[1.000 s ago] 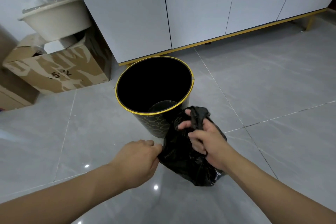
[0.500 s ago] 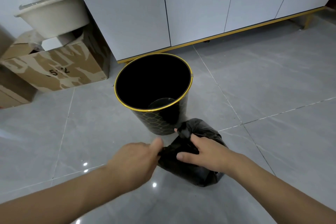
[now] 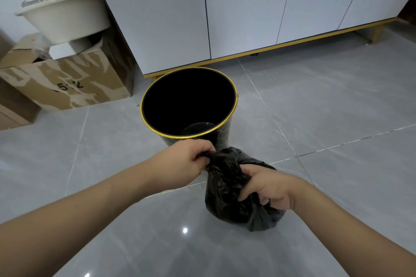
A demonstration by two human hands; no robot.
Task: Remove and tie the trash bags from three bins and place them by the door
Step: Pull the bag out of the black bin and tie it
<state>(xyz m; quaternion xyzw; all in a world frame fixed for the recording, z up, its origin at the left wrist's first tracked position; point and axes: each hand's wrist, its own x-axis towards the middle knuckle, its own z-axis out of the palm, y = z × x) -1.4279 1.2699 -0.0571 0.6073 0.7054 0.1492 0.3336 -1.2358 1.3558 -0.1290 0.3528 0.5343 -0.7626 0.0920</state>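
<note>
A black trash bag [image 3: 227, 189] sits on the grey tiled floor just in front of a black bin with a gold rim [image 3: 234, 101]. The bin stands upright and no bag lines it. My left hand [image 3: 186, 162] pinches the bag's gathered top at its left side. My right hand [image 3: 267, 186] grips the bag's right side, fingers curled into the plastic. The bag's top is bunched between both hands.
White cabinets with a gold base strip [image 3: 270, 46] run along the back. A cardboard box [image 3: 65, 83] with a beige basin [image 3: 65, 18] on top stands at the left, by the wall. Grey floor tiles [image 3: 349, 108] spread to the right.
My left hand moved up and right onto the bag's top. My right hand shifted lower and now grips the bag's right side. The bag's top is gathered higher.
</note>
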